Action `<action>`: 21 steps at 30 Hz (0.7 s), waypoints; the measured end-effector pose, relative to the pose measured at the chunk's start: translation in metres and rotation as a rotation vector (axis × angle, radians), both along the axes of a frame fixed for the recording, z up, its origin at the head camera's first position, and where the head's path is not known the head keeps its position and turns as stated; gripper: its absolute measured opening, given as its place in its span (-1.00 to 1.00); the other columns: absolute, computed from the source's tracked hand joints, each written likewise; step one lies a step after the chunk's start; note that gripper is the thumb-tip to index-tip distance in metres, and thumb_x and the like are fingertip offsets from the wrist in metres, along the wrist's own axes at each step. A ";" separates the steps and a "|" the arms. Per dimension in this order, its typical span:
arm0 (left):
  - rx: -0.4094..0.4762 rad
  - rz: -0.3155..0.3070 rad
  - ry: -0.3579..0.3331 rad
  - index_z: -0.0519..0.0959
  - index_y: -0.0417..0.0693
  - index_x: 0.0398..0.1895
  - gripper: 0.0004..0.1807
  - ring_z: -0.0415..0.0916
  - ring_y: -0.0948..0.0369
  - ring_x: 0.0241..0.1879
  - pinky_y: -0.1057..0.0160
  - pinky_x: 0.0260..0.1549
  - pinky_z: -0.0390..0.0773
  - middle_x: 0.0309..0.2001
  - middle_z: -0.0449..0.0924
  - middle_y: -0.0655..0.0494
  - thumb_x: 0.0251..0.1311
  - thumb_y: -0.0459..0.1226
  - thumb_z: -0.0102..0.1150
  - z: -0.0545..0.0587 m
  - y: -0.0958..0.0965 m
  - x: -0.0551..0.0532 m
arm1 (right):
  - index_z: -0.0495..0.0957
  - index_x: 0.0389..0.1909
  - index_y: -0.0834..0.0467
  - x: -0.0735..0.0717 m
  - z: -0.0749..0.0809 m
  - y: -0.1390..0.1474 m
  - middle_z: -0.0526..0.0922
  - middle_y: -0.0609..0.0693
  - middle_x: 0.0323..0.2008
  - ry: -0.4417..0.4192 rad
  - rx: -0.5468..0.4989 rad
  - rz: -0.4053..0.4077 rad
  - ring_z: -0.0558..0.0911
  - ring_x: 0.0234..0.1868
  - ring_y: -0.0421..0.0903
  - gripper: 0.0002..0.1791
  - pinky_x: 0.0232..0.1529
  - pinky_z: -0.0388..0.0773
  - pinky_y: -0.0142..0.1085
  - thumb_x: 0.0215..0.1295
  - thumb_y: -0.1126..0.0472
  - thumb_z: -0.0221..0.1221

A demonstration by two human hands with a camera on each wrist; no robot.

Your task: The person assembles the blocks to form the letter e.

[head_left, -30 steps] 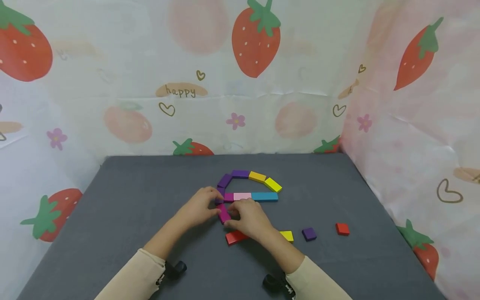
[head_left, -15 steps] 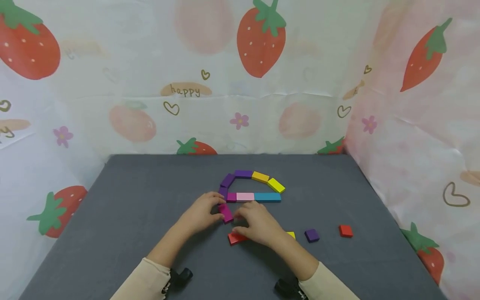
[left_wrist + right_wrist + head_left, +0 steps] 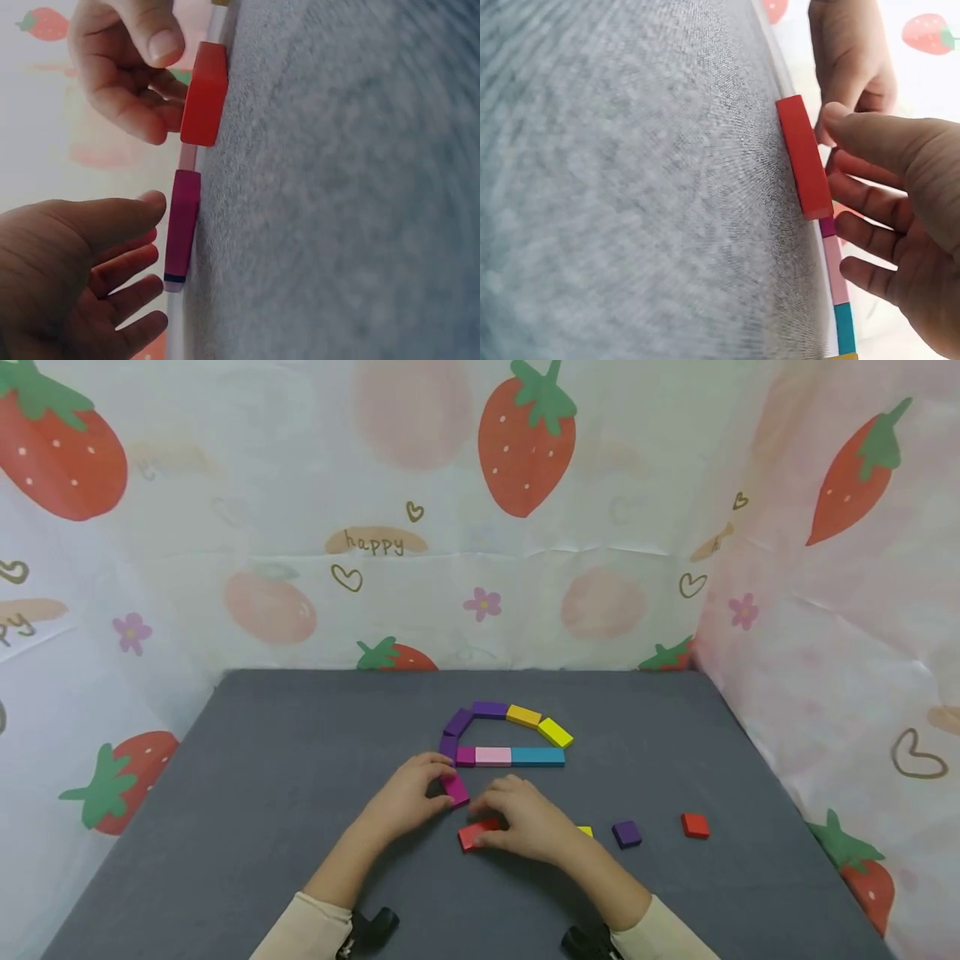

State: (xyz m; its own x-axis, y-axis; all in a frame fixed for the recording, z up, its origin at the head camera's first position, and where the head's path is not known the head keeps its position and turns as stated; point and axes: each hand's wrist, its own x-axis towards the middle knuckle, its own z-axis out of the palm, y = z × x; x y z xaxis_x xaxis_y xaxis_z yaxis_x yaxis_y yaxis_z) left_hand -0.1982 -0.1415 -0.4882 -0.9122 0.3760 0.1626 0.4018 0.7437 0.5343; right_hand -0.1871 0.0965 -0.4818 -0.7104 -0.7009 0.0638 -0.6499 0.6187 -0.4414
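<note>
In the head view my left hand [image 3: 408, 795] is by a magenta block [image 3: 456, 792] lying slanted on the table. Its fingers and thumb are spread around the block; in the left wrist view a gap shows between the thumb and the magenta block [image 3: 182, 221]. My right hand [image 3: 531, 820] hovers over a long red block [image 3: 472, 836], its thumb and fingers apart. Seen from the right wrist, the red block [image 3: 802, 154] lies just beyond the thumb tip and loosely bent fingers. The right hand hides part of the red block in the head view.
Purple [image 3: 458, 722], orange [image 3: 523, 716] and yellow [image 3: 555, 732] blocks form an arch over a row of magenta, pink [image 3: 492, 757] and blue [image 3: 537, 757] blocks. A yellow block [image 3: 585, 831], a purple block [image 3: 627, 834] and a red square block [image 3: 695, 826] lie to the right on the grey table [image 3: 300, 735].
My right hand has moved away from the magenta block, down and right to the red block. The left hand stays by the magenta block. The head view has shifted slightly.
</note>
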 end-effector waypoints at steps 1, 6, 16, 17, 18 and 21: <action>-0.003 0.000 0.002 0.69 -0.19 0.04 -0.63 0.47 -0.05 0.28 -0.05 0.34 0.40 0.21 0.58 -0.07 0.17 -0.28 0.47 0.000 0.000 0.000 | 0.70 0.06 -0.08 0.000 -0.001 0.001 0.64 -0.23 -0.06 0.002 0.002 0.004 0.48 0.04 -0.20 -0.57 0.21 0.46 -0.13 0.24 -0.16 0.40; -0.002 0.009 0.002 0.70 -0.20 0.03 -0.64 0.47 -0.05 0.27 -0.06 0.33 0.40 0.20 0.58 -0.08 0.17 -0.29 0.47 0.001 0.002 0.002 | 0.70 0.07 -0.09 -0.001 -0.002 0.003 0.63 -0.23 -0.06 -0.002 0.002 0.022 0.48 0.03 -0.22 -0.56 0.23 0.44 -0.13 0.21 -0.15 0.43; -0.041 0.020 0.002 0.70 -0.16 0.01 -0.65 0.45 -0.02 0.28 -0.03 0.33 0.40 0.20 0.59 -0.02 0.18 -0.24 0.48 -0.003 0.002 0.000 | 0.69 0.04 -0.14 -0.005 -0.005 0.004 0.61 -0.28 -0.09 -0.040 0.018 0.051 0.46 -0.02 -0.27 -0.59 0.18 0.44 -0.16 0.20 -0.15 0.44; -0.039 0.020 -0.005 0.70 -0.16 0.02 -0.64 0.45 -0.02 0.29 -0.03 0.34 0.39 0.21 0.58 -0.02 0.18 -0.24 0.48 -0.003 0.002 0.000 | 0.69 0.04 -0.14 -0.005 -0.006 0.004 0.61 -0.28 -0.09 -0.041 0.022 0.052 0.46 -0.03 -0.27 -0.59 0.17 0.44 -0.17 0.20 -0.15 0.44; -0.035 0.020 -0.009 0.70 -0.17 0.02 -0.64 0.45 -0.02 0.29 -0.03 0.34 0.39 0.21 0.58 -0.03 0.18 -0.24 0.48 -0.003 0.002 0.000 | 0.70 0.04 -0.14 -0.006 -0.006 0.004 0.62 -0.28 -0.09 -0.042 0.025 0.053 0.46 -0.03 -0.27 -0.59 0.17 0.44 -0.17 0.20 -0.14 0.44; -0.027 0.024 -0.024 0.70 -0.17 0.01 -0.64 0.45 -0.03 0.29 -0.04 0.34 0.39 0.20 0.59 -0.03 0.17 -0.24 0.48 -0.002 0.002 0.000 | 0.70 0.03 -0.14 -0.006 -0.007 0.004 0.62 -0.29 -0.09 -0.046 0.033 0.056 0.47 -0.02 -0.28 -0.61 0.18 0.44 -0.18 0.20 -0.13 0.44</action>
